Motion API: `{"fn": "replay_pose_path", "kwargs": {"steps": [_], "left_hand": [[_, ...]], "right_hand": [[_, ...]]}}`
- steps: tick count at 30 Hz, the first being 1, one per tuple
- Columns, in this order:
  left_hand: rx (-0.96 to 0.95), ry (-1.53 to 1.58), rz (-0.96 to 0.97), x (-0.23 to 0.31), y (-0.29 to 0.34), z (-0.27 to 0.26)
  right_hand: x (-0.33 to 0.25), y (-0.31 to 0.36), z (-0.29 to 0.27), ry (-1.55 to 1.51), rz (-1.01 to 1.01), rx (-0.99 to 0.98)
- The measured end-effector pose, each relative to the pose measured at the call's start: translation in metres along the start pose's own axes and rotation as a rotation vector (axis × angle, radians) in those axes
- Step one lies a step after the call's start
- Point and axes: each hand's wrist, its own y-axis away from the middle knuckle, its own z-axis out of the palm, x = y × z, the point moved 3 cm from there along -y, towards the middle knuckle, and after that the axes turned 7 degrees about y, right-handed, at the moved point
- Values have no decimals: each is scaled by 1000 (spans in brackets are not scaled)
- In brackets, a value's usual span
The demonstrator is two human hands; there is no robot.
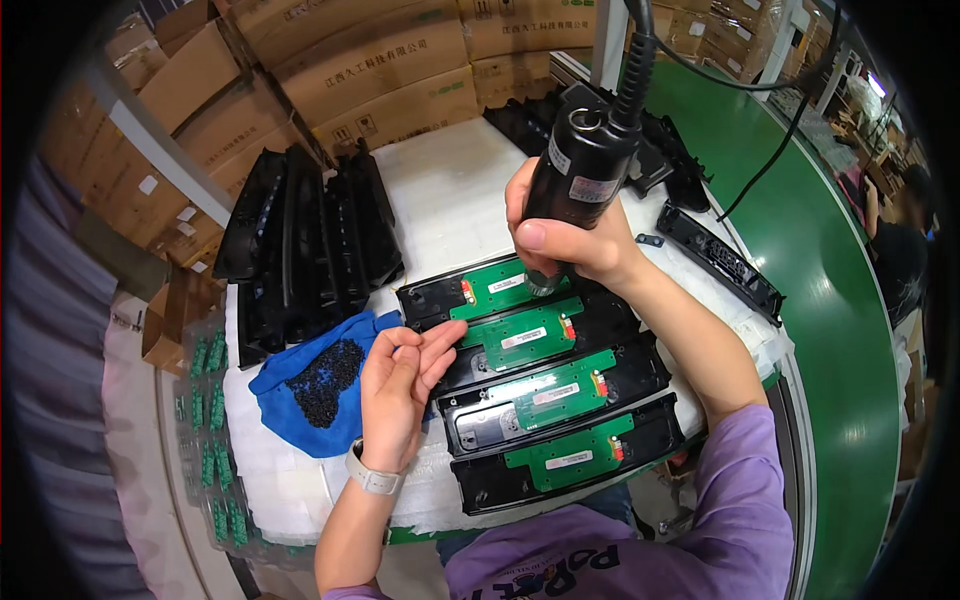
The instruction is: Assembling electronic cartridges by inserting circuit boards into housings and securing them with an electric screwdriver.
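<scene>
My right hand (572, 232) is wrapped round a black electric screwdriver (588, 150), held upright with its tip over the farthest green circuit board (500, 288). That board lies in a long black plastic housing (432, 305). Nearer to me, several more such housings lie side by side, each with a green board (530, 335) bearing a white label and a red-and-yellow connector. My left hand (405, 375) has its fingers stretched out, the tips at the left end of the second board. Whether a small screw is between them cannot be seen. Beside it, a blue cloth (285, 405) holds a heap of small black screws (328, 385).
Black housings (300, 240) stand stacked at the left, with more at the back right. A single black housing (720, 262) lies to the right. Clear trays of green boards (215, 420) sit at the left edge. Cartons (380, 70) line the back; a green conveyor belt (790, 230) runs along the right.
</scene>
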Motion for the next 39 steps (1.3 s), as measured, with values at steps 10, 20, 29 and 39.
{"fn": "replay_pose_path", "kwargs": {"steps": [10, 20, 29, 39], "left_hand": [[39, -117, -63, 3, 1, -9], [13, 123, -197, 0, 2, -6], [-91, 80, -212, -9, 5, -1], [-134, 116, -183, -18, 10, 4]], "right_hand": [[1, 1, 12, 17, 11, -19], [2, 5, 12, 5, 38, -70], [-13, 6, 18, -235, -44, -101], [-39, 13, 29, -579, -314, -99]]}}
